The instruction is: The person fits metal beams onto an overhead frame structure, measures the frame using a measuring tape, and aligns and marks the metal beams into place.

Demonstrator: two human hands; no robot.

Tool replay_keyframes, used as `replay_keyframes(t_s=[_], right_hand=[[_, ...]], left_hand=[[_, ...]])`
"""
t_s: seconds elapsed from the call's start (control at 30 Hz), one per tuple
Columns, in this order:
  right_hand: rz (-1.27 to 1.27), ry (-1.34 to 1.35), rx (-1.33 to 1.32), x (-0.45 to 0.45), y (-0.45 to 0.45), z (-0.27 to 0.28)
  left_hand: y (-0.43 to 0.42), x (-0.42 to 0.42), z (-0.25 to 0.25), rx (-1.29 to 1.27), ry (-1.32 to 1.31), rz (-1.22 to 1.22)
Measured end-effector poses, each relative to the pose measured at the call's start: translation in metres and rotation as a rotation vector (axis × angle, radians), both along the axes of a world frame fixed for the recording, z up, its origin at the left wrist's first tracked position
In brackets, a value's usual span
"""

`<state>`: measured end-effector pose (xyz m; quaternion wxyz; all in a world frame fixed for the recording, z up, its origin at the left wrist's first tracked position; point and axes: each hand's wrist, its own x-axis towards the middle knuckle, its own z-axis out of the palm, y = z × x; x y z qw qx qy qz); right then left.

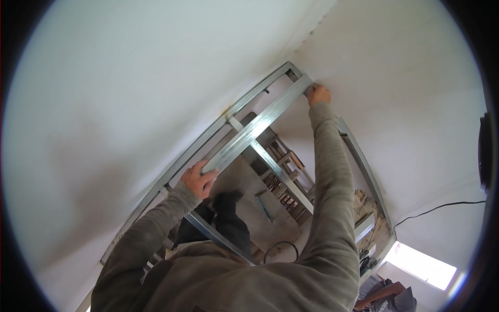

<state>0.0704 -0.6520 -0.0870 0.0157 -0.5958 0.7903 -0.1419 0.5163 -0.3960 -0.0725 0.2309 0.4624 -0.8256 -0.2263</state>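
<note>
A shiny metal bar (260, 124) slants across the middle of the view, held at both ends. My left hand (199, 180) grips its lower left end, fingers closed around the edge. At the upper right end, near the wall corner, my right hand (318, 95) is closed on the same bar; part of that grip is hidden. Below and beside the bar is a metal frame with a long rail (200, 144) along the left wall. A crossbar (283, 179) of that frame passes beneath the held bar, and another rail (366, 169) follows the right wall.
Far below are a flat board (236, 182) and wooden racks or pallets (286, 158). A black cable (439, 207) runs along the right wall to a dark object (484, 153). Another person (387, 296) is at the lower right, near a bright window (423, 264).
</note>
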Motion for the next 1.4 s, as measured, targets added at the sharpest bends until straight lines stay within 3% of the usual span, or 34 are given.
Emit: replay_keyframes(t_s=[0.07, 0.23, 0.37, 0.57, 0.67, 0.77, 0.87, 0.97, 1.07, 1.17, 1.27, 1.37, 1.4], right_hand=[[0.11, -0.103, 0.121, 0.006, 0.019, 0.016], [0.292, -0.231, 0.026, 0.074, 0.112, 0.046], [0.324, -0.623, 0.169, 0.123, 0.172, 0.03], [0.359, -0.616, 0.135, 0.155, 0.176, 0.012], [0.4, -0.477, 0.088, 0.156, 0.169, 0.008], [0.215, -0.355, -0.015, 0.143, 0.157, 0.017], [0.25, -0.681, 0.338, 0.141, 0.153, 0.031], [0.254, -0.66, 0.349, 0.153, 0.157, 0.025], [0.253, -0.167, -0.03, 0.14, 0.154, 0.007], [0.224, -0.312, -0.088, 0.136, 0.168, 0.031], [0.231, -0.715, 0.159, 0.167, 0.21, 0.076], [0.391, -0.613, 0.262, 0.202, 0.266, 0.096], [0.39, -0.713, 0.277, 0.21, 0.287, 0.092]], left_hand=[[-0.001, -0.002, 0.008, -0.017, -0.014, 0.001], [-0.002, -0.002, 0.009, -0.043, 0.024, -0.001], [-0.002, -0.003, 0.004, -0.042, 0.06, 0.011], [0.004, -0.002, 0.005, -0.032, 0.081, 0.014], [0.003, 0.0, 0.0, -0.063, 0.094, 0.022], [0.004, 0.0, -0.001, -0.076, 0.094, 0.029], [0.005, 0.001, -0.001, -0.058, 0.07, 0.04], [0.007, 0.001, -0.001, -0.047, 0.055, 0.034], [0.006, 0.002, -0.004, -0.062, 0.044, 0.026], [0.007, 0.002, -0.009, -0.079, 0.071, 0.022], [0.009, 0.004, -0.007, 0.017, 0.064, 0.018], [0.007, 0.032, -0.002, 0.124, 0.113, 0.016], [0.011, 0.04, 0.0, 0.161, 0.143, 0.014]])
